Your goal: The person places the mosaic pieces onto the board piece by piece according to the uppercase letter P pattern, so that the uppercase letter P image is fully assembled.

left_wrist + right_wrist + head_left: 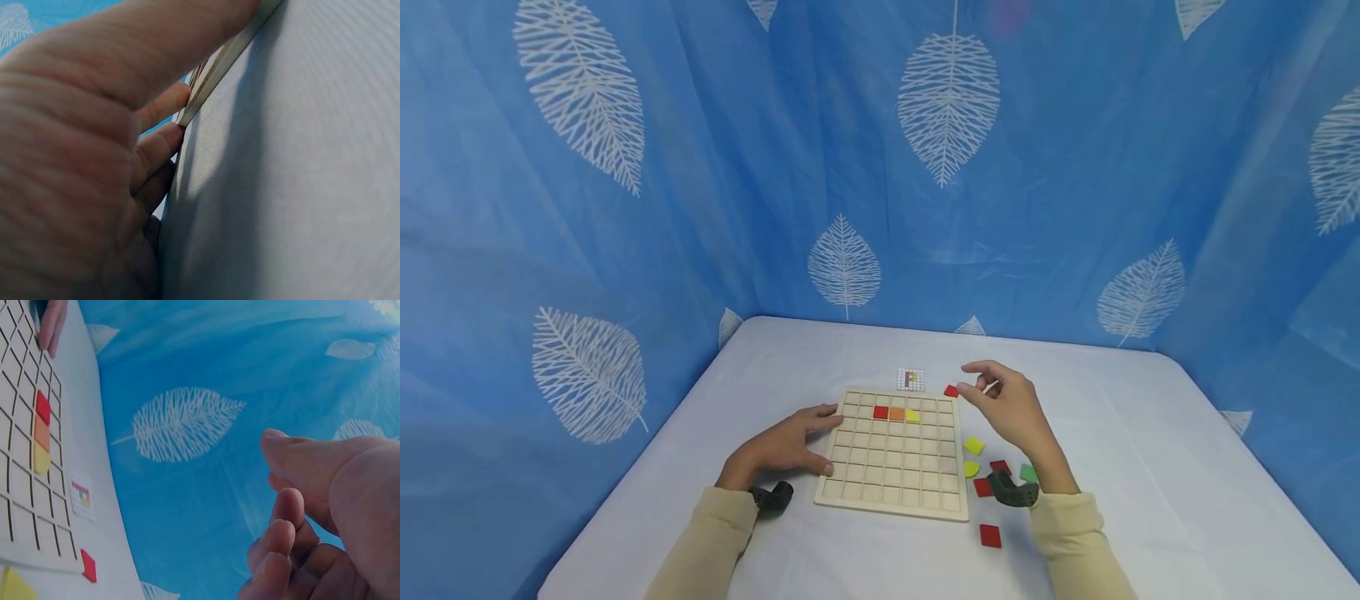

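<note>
A pale wooden grid board lies on the table. My left hand rests at its left edge, thumb near the front corner and fingers farther back touching the rim. Three tiles sit side by side in one row near the far side: a red tile, an orange tile and a yellow tile. My right hand is raised beyond the board's right edge, fingers loosely bent. In the right wrist view nothing shows between its thumb and fingertips. A loose red tile lies by the board's far right corner, near this hand.
Behind the board lies a small card printed with a coloured grid. Along the right side are loose tiles: a yellow square, a rounded yellow piece, a green tile and several red ones, including a red square nearest the front.
</note>
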The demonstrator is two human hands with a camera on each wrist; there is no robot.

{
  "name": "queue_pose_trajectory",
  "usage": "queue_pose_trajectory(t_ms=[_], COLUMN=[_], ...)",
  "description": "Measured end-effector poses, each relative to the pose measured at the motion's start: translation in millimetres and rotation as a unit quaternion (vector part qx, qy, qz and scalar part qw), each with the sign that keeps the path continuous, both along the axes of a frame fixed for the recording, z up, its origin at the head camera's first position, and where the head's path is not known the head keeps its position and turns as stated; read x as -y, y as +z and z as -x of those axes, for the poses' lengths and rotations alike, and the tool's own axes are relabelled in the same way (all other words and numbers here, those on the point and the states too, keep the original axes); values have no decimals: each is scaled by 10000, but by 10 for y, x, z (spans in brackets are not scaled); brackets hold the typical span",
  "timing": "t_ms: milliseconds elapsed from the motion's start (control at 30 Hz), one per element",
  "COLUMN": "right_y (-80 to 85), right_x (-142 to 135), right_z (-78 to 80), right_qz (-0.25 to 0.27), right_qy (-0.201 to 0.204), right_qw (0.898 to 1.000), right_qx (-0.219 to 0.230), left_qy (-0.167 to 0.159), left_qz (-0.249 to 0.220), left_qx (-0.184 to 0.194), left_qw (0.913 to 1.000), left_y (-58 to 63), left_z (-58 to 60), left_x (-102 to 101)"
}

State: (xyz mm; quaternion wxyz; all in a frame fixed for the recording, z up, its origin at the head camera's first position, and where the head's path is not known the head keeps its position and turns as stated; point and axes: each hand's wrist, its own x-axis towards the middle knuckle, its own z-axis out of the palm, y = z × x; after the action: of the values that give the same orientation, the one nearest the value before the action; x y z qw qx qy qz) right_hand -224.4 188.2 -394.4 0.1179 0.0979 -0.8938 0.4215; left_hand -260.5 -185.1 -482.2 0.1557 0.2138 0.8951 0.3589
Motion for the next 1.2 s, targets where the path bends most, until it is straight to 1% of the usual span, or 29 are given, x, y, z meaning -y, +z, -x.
queue_pose_trajectory(t_ms=[167,333,467,567,700,833,967,1067,1200], right_y=[-38,-151,-239,-291,-356,-436,-497,-532,-581], right_x=[-127,-251,-363,-459,-571,-615,-640,-661,-684], right_z=[-27,-59,-95,-127,-174,-200,-227,-226,-219], right_qz=[-112,-249,-418,-585,-713,-714,-661,-653,-678], right_qy=[-98,-139,-233,-333,-372,-234,110,419,658], right_qw=[9999,9993,9979,9960,9933,9907,9888,9874,9854], right_qx=[65,253,444,581,835,1132,1333,1383,1419], left_qy=[53,137,96,-7,-55,-16,-9,-29,-25], left_qz=[-21,121,72,8,-42,-9,39,38,72], left_qx=[11,6,19,-18,-30,-11,-40,-67,-68], left_qw=[10000,9998,9999,10000,10000,10000,10000,10000,9999], left_y=[-9,-27,-20,-12,1,-15,-39,-51,-38], left_z=[7,0,-5,-4,5,14,27,30,34], left_x=[19,48,51,38,10,19,25,24,21])
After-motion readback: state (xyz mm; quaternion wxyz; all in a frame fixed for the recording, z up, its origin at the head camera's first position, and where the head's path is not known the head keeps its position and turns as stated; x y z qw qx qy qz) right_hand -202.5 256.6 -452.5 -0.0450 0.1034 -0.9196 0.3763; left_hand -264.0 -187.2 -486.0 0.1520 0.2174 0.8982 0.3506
